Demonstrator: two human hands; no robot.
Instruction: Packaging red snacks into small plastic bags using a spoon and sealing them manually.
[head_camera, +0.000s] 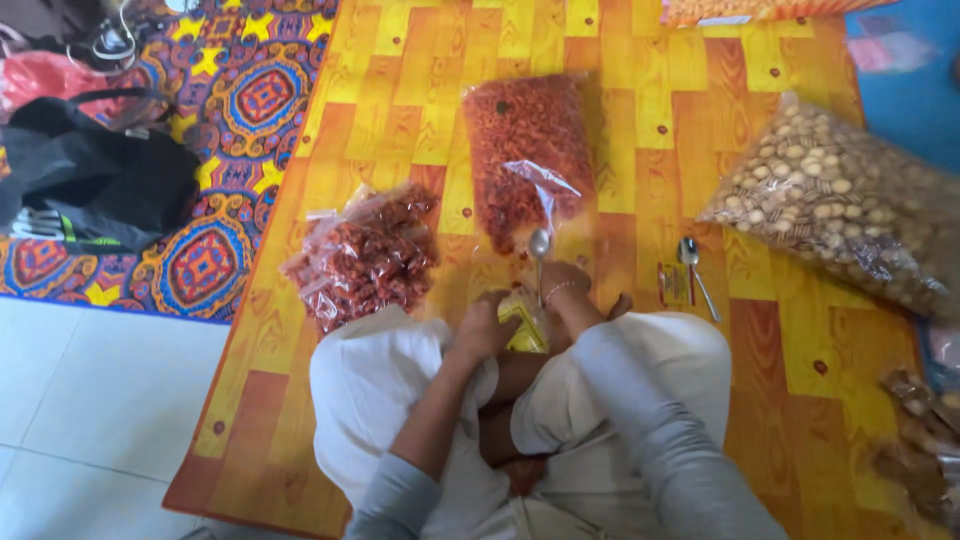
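Spoon sits pinched upright in my right hand, just beyond the yellow packet my left hand grips closed. Past the spoon lies an open red snack bag; left of it, small filled packets; right, a second spoon and nut bag.

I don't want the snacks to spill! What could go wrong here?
The spoon in the right hand is held upright, so anything on it might tip onto the mat. The big red snack bag looks open at its near end and could leak. The small yellow packet under the left hand might slip.
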